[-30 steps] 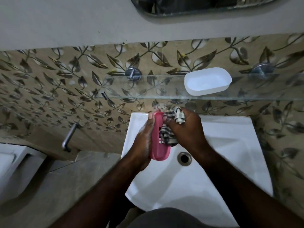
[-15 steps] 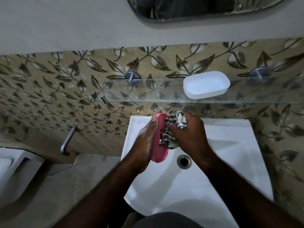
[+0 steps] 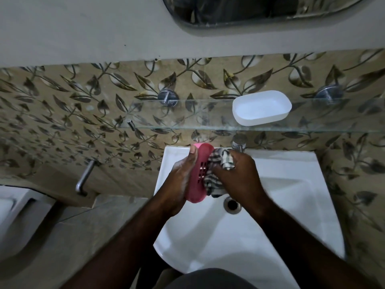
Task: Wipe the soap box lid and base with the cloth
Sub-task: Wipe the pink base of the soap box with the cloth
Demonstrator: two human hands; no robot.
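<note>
Over the white sink (image 3: 291, 184), I see the left hand (image 3: 179, 180) curled round the pink slotted half of the soap box (image 3: 198, 178), held on edge, thumb at its top end, while the right hand (image 3: 239, 176) grips the checked cloth (image 3: 216, 184) bunched against its slotted face; the white half (image 3: 261, 107) sits open side up on the glass shelf (image 3: 187, 117) above, well apart from both hands

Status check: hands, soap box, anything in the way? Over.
Left hand grips pink soap box half over sink. Right hand presses cloth against it. White half sits on glass shelf. Nothing in the way.
</note>
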